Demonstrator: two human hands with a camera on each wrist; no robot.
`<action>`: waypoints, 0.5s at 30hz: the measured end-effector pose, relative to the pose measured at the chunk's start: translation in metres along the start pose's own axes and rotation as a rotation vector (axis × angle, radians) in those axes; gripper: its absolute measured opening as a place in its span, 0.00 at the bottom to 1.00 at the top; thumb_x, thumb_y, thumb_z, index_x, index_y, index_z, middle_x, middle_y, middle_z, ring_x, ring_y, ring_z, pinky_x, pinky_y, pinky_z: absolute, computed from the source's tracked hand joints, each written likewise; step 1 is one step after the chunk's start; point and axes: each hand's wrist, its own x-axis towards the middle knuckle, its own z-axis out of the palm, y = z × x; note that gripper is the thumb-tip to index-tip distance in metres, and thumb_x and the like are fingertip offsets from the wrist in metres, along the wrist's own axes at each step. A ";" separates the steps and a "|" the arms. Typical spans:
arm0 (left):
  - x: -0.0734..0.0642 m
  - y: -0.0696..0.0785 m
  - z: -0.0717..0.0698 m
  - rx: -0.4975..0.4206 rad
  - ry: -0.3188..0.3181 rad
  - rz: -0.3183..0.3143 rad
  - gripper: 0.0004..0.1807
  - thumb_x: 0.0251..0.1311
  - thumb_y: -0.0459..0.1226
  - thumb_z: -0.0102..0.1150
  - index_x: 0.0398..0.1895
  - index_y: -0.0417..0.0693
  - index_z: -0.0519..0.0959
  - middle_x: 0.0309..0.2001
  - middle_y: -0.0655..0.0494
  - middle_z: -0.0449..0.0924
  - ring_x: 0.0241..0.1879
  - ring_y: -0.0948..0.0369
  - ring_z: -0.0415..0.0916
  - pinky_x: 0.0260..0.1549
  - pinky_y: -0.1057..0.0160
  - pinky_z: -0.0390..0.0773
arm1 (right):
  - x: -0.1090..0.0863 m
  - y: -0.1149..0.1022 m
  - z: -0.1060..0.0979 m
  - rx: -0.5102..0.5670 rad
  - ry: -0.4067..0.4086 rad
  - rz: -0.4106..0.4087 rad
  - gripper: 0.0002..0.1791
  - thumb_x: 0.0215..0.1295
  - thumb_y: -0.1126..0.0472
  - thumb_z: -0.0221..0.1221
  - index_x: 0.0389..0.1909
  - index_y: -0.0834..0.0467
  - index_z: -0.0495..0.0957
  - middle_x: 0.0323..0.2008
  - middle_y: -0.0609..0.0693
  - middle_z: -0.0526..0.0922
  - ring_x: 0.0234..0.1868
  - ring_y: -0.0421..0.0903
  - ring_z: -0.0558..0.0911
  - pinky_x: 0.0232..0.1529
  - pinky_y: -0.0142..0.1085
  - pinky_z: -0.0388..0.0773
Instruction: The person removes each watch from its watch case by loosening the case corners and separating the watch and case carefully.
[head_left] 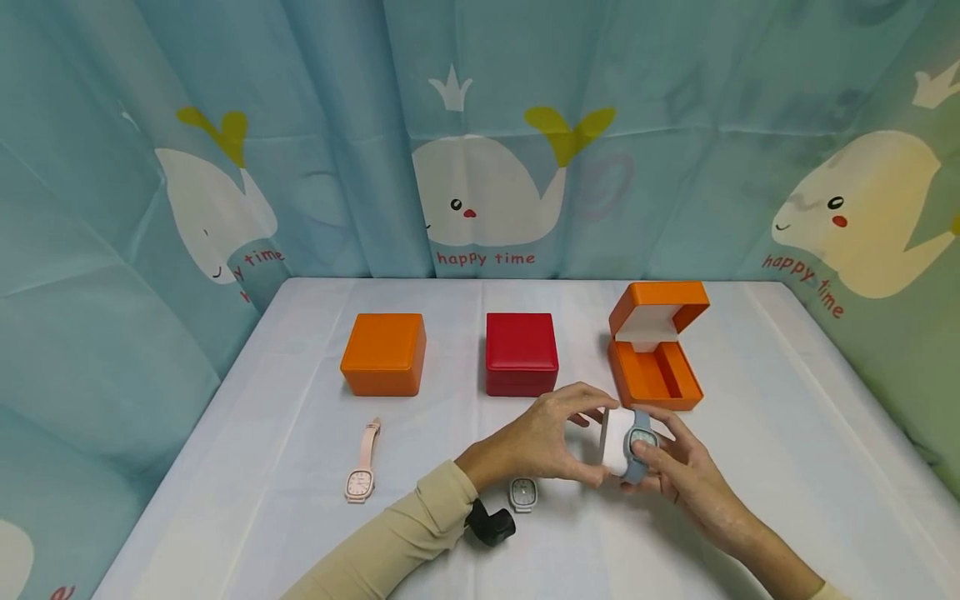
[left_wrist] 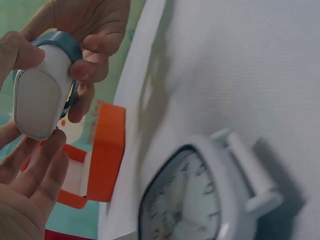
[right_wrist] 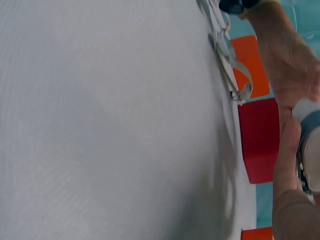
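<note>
A blue-strapped watch [head_left: 642, 443] is wrapped around a white watch cushion [head_left: 615, 442], held above the table in front of the open orange box [head_left: 651, 371]. My left hand [head_left: 551, 435] grips the cushion's left end between thumb and fingers. From the other side, my right hand [head_left: 693, 479] holds the watch and cushion, its thumb on the watch face. In the left wrist view, the cushion's flat end [left_wrist: 37, 102] faces the camera, with the blue strap [left_wrist: 62, 42] around its far part. A white watch [head_left: 522, 493] lies below my left wrist, partly hidden.
A closed orange box [head_left: 383, 354] and a closed red box [head_left: 521, 354] stand toward the table's back. The pink watch [head_left: 362, 475] lies at the left. A black band with a camera is on my left wrist [head_left: 491, 525]. Printed curtains [head_left: 337, 208] surround the table.
</note>
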 end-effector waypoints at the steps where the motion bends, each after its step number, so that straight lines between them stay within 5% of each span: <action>1: 0.000 0.000 -0.001 -0.001 0.006 0.004 0.40 0.47 0.35 0.81 0.67 0.46 0.74 0.61 0.58 0.72 0.52 0.73 0.74 0.52 0.69 0.76 | 0.000 0.000 0.001 0.002 0.018 -0.007 0.23 0.78 0.65 0.52 0.69 0.56 0.59 0.52 0.62 0.73 0.41 0.58 0.85 0.41 0.48 0.85; 7: 0.000 -0.001 -0.002 0.010 0.026 -0.001 0.40 0.47 0.35 0.80 0.66 0.45 0.74 0.61 0.57 0.72 0.52 0.72 0.75 0.51 0.68 0.78 | 0.000 0.001 0.005 0.016 0.063 -0.025 0.23 0.78 0.66 0.52 0.69 0.57 0.59 0.53 0.62 0.74 0.40 0.57 0.85 0.40 0.48 0.85; 15: -0.003 -0.002 -0.004 -0.011 0.035 -0.021 0.39 0.49 0.35 0.78 0.67 0.44 0.73 0.62 0.57 0.72 0.52 0.71 0.75 0.52 0.67 0.77 | -0.001 0.004 -0.002 0.109 -0.063 -0.011 0.20 0.84 0.60 0.42 0.71 0.45 0.60 0.54 0.54 0.78 0.43 0.54 0.87 0.43 0.42 0.85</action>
